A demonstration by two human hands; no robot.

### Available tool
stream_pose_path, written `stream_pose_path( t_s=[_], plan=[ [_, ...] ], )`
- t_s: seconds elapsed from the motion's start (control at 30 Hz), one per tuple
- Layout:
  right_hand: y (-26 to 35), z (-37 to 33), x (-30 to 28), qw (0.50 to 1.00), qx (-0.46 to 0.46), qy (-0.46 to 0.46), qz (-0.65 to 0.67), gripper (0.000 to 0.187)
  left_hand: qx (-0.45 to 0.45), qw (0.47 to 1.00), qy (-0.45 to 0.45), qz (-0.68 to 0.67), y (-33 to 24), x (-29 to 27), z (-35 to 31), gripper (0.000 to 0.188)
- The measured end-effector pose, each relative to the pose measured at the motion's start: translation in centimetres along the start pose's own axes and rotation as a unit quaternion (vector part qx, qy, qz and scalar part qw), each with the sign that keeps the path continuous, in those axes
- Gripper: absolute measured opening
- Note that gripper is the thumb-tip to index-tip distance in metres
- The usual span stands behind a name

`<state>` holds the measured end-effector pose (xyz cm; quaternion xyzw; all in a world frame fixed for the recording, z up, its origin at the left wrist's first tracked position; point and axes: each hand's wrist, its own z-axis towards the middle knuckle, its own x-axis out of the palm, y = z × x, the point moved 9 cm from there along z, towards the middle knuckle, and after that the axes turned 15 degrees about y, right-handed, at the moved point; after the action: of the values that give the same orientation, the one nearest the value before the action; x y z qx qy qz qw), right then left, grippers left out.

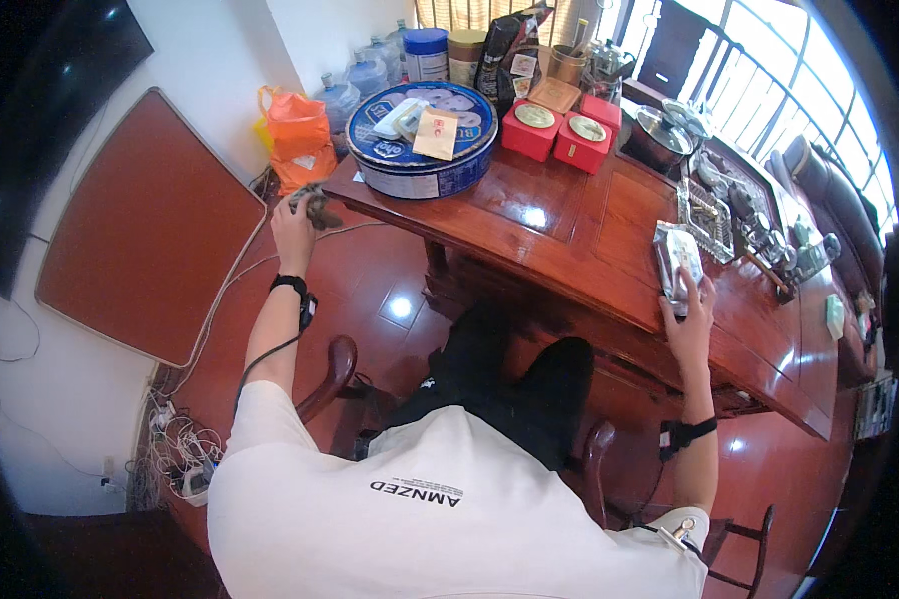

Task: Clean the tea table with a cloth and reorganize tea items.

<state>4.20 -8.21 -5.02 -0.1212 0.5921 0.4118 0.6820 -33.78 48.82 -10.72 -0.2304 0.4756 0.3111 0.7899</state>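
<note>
Grips a crumpled dark cloth (318, 208) in the left hand (291, 226) beside the corner of the wooden table (449, 222), seemingly bunched for an easy grasp, and holds a silvery packet (675, 256) by its near end with the right hand (690, 324) at the table's right, perhaps for steadiness

At far centre stands a large round blue metal tin (420, 183), with a small tan paper packet (436, 134) on top; right of it sit two red boxes (526, 141) with round pale-gold tops; behind are a blue-lidded plastic tub (427, 60) and clear bluish water bottles (367, 75); left is a bright orange plastic bag (302, 135); beyond that, a flat reddish-brown board (150, 230) stands by the white wall (205, 70); tangled white cables (182, 447) lie near left.
</note>
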Motion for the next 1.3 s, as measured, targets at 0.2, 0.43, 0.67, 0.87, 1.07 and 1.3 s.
stream_pose_path(
  t_s=[0.2,0.43,0.67,0.87,1.07,1.3],
  plan=[
    [-3.5,-2.4,-2.6,1.0,0.008,0.012,0.003,0.054,-0.102,0.977,-0.11,-0.152,1.9,-3.4,2.5,0.037],
    [-11.4,-6.2,-4.8,0.998,0.052,-0.043,-0.009,0.052,0.129,0.99,0.064,0.006,-5.7,-4.3,5.7,0.04],
    [-12.6,-7.5,-4.1,0.987,0.064,-0.123,-0.081,0.05,0.314,0.923,0.212,0.062,-8.3,-3.5,5.5,0.035],
    [-12.9,-7.5,-3.9,0.982,0.077,-0.136,-0.106,0.049,0.345,0.903,0.254,0.035,-18.9,-4.4,-0.2,0.026],
    [-13.0,-7.6,-4.0,0.981,0.082,-0.139,-0.111,0.047,0.224,0.952,0.204,0.049,-32.7,-4.1,-1.8,0.029],
    [-12.8,-7.3,-3.7,0.98,0.075,-0.147,-0.115,0.048,0.395,0.891,0.225,-0.006,-44.4,-4.7,-4.1,0.031]
  ],
)
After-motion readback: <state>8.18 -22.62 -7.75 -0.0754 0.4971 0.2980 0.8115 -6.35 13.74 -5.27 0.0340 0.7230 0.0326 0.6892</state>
